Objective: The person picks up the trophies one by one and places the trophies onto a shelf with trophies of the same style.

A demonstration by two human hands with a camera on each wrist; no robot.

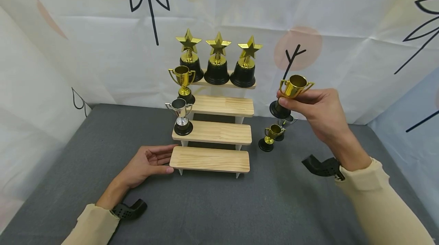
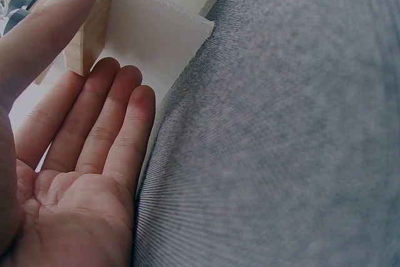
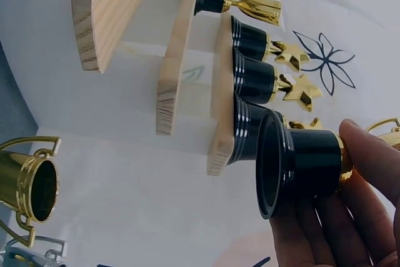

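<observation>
My right hand pinches a gold trophy cup by its stem, upright above the table, right of a stepped wooden shelf. In the right wrist view its black base shows in front of the star trophies. My left hand rests at the left end of the lowest step. Its fingers are fairly straight beside the white support, and the thumb lies near the board's edge. On the steps' left ends stand another gold cup and a silver cup.
Three gold star trophies with black bases line the top step. Right of the shelf, a small gold cup stands on the grey table, partly hiding a small silver cup. White patterned cloth hangs behind.
</observation>
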